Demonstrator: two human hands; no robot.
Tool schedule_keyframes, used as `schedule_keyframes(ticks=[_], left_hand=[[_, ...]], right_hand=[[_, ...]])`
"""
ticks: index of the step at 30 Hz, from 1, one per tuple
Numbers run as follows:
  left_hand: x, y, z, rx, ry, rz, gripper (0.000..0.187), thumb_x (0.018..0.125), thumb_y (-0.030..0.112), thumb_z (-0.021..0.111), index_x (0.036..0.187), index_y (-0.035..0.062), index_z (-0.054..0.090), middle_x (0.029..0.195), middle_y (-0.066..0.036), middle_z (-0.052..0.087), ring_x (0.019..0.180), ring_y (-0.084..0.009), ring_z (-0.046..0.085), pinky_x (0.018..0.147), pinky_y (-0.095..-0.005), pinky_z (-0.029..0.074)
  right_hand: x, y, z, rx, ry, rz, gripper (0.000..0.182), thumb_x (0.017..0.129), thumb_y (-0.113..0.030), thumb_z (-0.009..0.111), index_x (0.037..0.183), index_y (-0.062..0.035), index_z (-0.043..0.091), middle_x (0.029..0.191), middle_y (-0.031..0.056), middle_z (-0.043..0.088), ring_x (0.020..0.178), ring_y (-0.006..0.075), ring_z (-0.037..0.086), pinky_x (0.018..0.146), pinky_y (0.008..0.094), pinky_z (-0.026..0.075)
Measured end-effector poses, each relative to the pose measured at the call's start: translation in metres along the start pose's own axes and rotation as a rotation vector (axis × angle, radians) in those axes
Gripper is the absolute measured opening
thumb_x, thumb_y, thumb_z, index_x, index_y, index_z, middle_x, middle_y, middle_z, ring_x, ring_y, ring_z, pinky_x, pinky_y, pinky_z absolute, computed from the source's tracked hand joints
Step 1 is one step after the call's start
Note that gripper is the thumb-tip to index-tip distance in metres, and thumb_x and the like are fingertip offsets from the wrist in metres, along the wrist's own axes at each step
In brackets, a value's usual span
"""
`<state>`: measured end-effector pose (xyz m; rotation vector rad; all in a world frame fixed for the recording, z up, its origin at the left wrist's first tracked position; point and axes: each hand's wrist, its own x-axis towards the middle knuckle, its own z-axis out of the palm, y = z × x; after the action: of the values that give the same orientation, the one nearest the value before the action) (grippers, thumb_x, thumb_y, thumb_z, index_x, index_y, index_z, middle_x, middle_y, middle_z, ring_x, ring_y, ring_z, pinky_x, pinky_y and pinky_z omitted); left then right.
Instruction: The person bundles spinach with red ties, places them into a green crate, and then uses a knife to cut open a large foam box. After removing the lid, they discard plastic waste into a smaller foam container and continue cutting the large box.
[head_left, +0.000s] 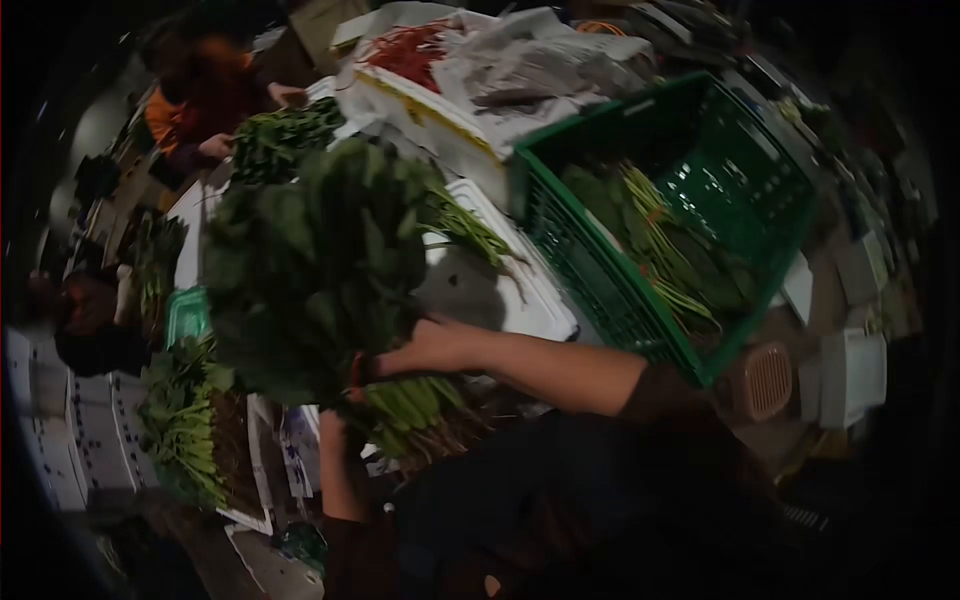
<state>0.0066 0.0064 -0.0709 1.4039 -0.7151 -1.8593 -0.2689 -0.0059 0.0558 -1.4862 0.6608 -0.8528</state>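
Note:
A large bunch of dark leafy greens [310,260] fills the middle of the head view, leaves up and to the left, pale stems and brown roots down and to the right. My right hand [430,348] is closed around it near the stems, beside a narrow red band [357,370]. From below, my left hand [340,408] grips the same bunch; leaves and stems hide most of its fingers. Behind the bunch, a white foam box [545,305] holds more stems with roots [470,230].
A green crate [600,245] with several bunches [660,245] stands to the right. Red strands [405,55] and plastic bags [560,65] lie at the back. More greens [180,430] sit at lower left. Another person [190,110] handles greens [285,140] at upper left.

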Motion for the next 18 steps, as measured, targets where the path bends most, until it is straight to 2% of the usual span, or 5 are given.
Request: schedule_keyframes(ticks=[1, 5, 11, 14, 18], left_hand=[[-0.075, 0.033, 0.048, -0.017, -0.169, 0.441, 0.059, 0.080, 0.025, 0.066, 0.130, 0.0012, 0.044, 0.124, -0.011, 0.052, 0.104, -0.0223, 0.054, 0.085, -0.0330, 0.046], [-0.076, 0.056, 0.049, 0.009, -0.328, 0.455, 0.059, 0.080, 0.027, 0.066, 0.129, 0.0015, 0.044, 0.123, -0.011, 0.053, 0.105, -0.0225, 0.054, 0.086, -0.0333, 0.045], [-0.077, 0.084, 0.122, 0.023, -0.554, 0.600, 0.060, 0.080, 0.033, 0.066, 0.128, 0.0021, 0.046, 0.120, -0.011, 0.054, 0.105, -0.0227, 0.054, 0.087, -0.0337, 0.044], [-0.052, 0.114, 0.206, 0.019, -0.643, 0.658, 0.061, 0.080, 0.036, 0.065, 0.127, 0.0023, 0.047, 0.119, -0.011, 0.055, 0.105, -0.0229, 0.054, 0.088, -0.0339, 0.044], [-0.048, 0.122, 0.288, 0.010, -0.738, 0.747, 0.062, 0.080, 0.040, 0.065, 0.126, 0.0027, 0.048, 0.118, -0.012, 0.056, 0.105, -0.0231, 0.054, 0.089, -0.0342, 0.043]], right_hand=[[-0.002, -0.013, -0.002, 0.106, -0.024, 0.012, 0.059, 0.076, -0.043, 0.070, 0.118, -0.0043, 0.055, 0.108, 0.0129, 0.062, 0.097, 0.0222, 0.059, 0.086, 0.0325, 0.045], [0.003, -0.078, -0.016, -0.264, -0.187, -0.103, 0.067, 0.076, -0.040, 0.071, 0.125, -0.0021, 0.047, 0.121, 0.0174, 0.054, 0.112, 0.0246, 0.051, 0.095, 0.0340, 0.042], [-0.011, -0.120, -0.062, -0.363, -0.017, -0.388, 0.076, 0.075, -0.053, 0.066, 0.129, -0.0040, 0.043, 0.125, 0.0204, 0.050, 0.114, 0.0312, 0.049, 0.098, 0.0362, 0.039], [-0.055, -0.171, -0.090, -0.620, 0.046, -0.024, 0.071, 0.075, -0.050, 0.068, 0.126, -0.0044, 0.047, 0.123, 0.0201, 0.052, 0.113, 0.0297, 0.051, 0.098, 0.0364, 0.040], [-0.098, -0.172, -0.140, -0.611, 0.213, -0.103, 0.061, 0.079, -0.046, 0.064, 0.124, -0.0068, 0.051, 0.123, 0.0176, 0.053, 0.113, 0.0275, 0.052, 0.099, 0.0352, 0.041]])
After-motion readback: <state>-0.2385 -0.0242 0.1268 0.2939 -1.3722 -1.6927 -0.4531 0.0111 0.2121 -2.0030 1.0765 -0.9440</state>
